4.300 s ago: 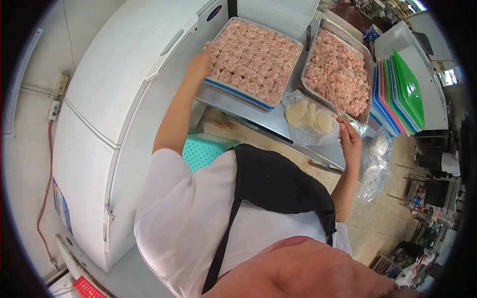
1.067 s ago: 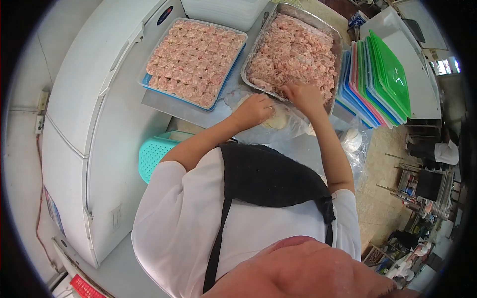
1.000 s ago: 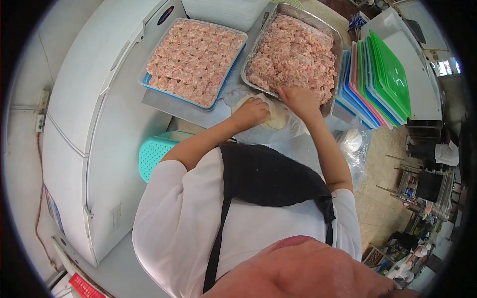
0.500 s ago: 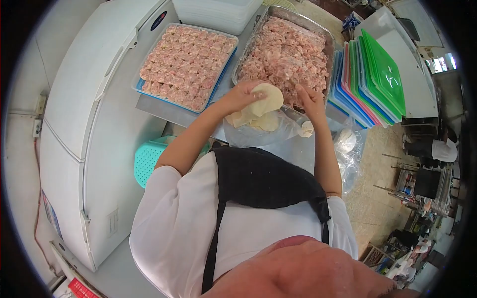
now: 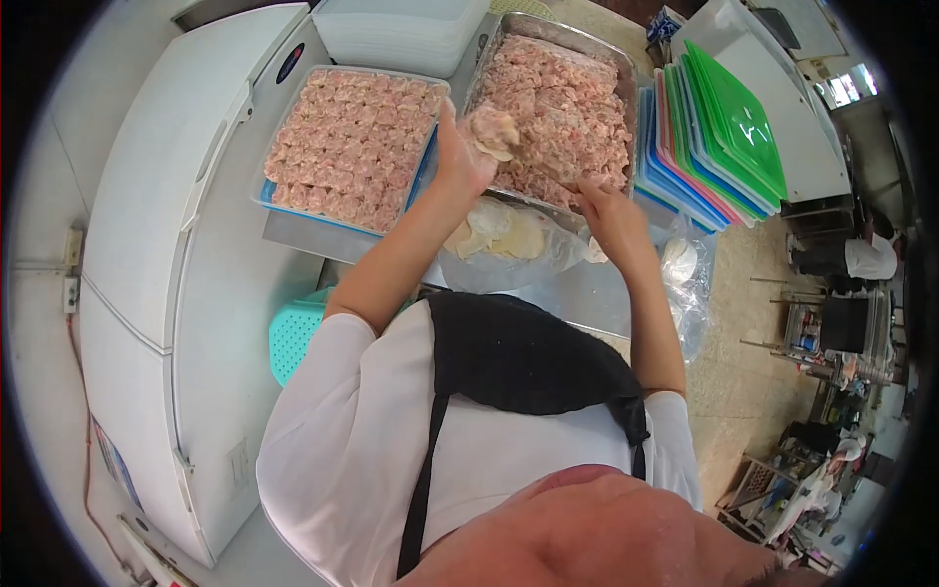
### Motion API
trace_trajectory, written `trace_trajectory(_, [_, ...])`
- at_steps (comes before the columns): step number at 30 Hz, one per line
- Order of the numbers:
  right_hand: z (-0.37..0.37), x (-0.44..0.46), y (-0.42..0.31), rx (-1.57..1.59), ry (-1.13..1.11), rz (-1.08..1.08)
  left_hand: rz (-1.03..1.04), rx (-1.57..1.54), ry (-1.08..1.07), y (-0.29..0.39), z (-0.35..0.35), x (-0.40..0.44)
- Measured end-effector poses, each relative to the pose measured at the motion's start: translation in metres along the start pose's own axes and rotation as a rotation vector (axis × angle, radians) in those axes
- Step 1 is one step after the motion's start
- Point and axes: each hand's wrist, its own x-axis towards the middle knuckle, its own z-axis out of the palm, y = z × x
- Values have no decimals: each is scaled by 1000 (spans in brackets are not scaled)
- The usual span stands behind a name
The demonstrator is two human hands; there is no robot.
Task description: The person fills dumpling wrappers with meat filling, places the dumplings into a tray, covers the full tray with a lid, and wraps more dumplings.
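Pan (image 5: 567, 28) and tray (image 5: 256, 192) of filled pieces (image 5: 347, 147) stand side by side, minced meat (image 5: 572, 98) in the pan. Left hand (image 5: 467, 149) cups 1 wrapper (image 5: 500, 155) of filling (image 5: 489, 126) over the pan's left edge; right hand (image 5: 608, 210) pinches a thin spreader (image 5: 546, 170), tip at the wrapper. Pressing too hard could tear the wrapper; tilting the palm could drop the filling.

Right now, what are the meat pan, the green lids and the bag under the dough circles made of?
Meat pan: probably metal, silvery grey with a faint shine. Green lids: likely smooth plastic, glossy where light hits. Bag: seems thin plastic film, clear and crinkled.
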Motion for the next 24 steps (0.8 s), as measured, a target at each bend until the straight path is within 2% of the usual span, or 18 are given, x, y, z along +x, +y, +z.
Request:
trace_trajectory(1, [-14,-4,-11,-94,-52,55,21,21,17,1,2,-1])
trace_trajectory(4, [4,-3,-13,-51,65,-5,-19,65,38,-2,41,-27])
trace_trajectory(7, [-24,0,-9,-99,-88,21,19,75,41,-2,34,-15])
trace_trajectory(10, [-48,-7,-27,-149,8,-24,-50,122,-31,3,34,-16])
trace_trajectory(13, [-20,-7,-25,-41,62,-74,-4,221,-132,-5,35,-11])
trace_trajectory(16, [-42,-5,-8,93,-19,-74,-143,2,-170,3,36,-20])
trace_trajectory(19, [-56,-9,12,567,-29,153,22,434,-392,2,58,-41])
trace_trajectory(23, [-68,-13,26,687,-226,239,486,1449,-559,10,79,-60])
trace_trajectory(24, [-75,-14,26,702,-232,211,511,1478,-592,9,81,-59])
